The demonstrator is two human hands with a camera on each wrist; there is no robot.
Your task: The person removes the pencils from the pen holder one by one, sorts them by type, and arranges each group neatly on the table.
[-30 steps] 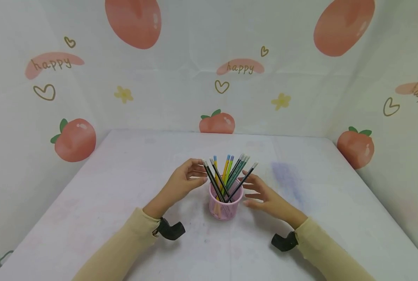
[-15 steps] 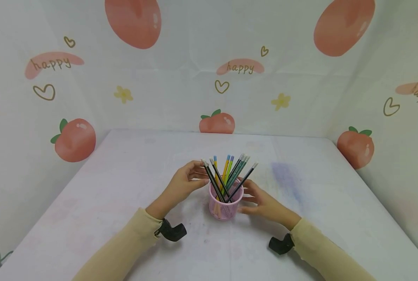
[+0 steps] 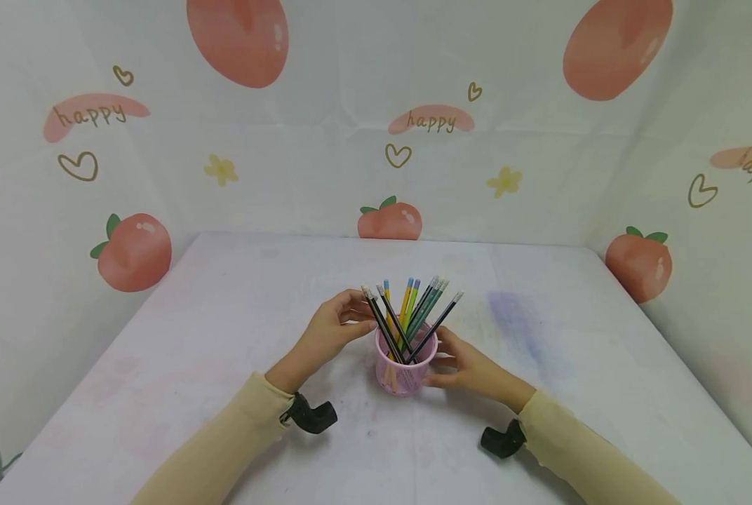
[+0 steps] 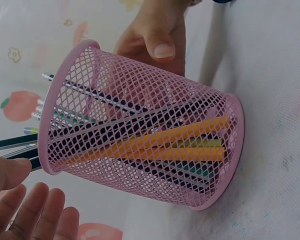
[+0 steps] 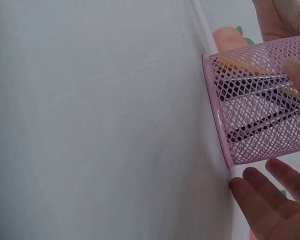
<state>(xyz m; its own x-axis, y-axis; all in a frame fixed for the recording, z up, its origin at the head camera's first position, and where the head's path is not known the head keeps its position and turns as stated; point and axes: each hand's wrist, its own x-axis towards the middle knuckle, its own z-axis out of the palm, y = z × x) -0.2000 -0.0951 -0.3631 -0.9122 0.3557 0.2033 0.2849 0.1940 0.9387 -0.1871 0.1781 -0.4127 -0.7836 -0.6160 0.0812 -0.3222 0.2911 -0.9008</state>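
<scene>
A pink mesh pencil cup (image 3: 403, 382) stands upright on the table, holding black, green and yellow pencils (image 3: 407, 315) that lean several ways. At its left, my left hand (image 3: 328, 330) has loosely bent fingers near the rim and pencil tops. In the left wrist view the left thumb (image 4: 7, 175) overlaps the dark pencils; contact cannot be told. Close to the cup's right side, my right hand (image 3: 471, 365) spreads thumb and fingers around it. Its fingers (image 5: 262, 195) look slightly apart from the mesh in the right wrist view. Neither hand visibly grips anything.
The white cloth-covered table (image 3: 275, 287) bears a bluish stain (image 3: 516, 319) right of the cup. Printed fabric walls (image 3: 325, 175) rise at the back and both sides. Each sleeve cuff carries a black wrist device (image 3: 313, 415).
My right hand has moved left and slightly down, closer to the cup. The left hand has shifted a little to the right and down. The cup and pencils have stayed in place.
</scene>
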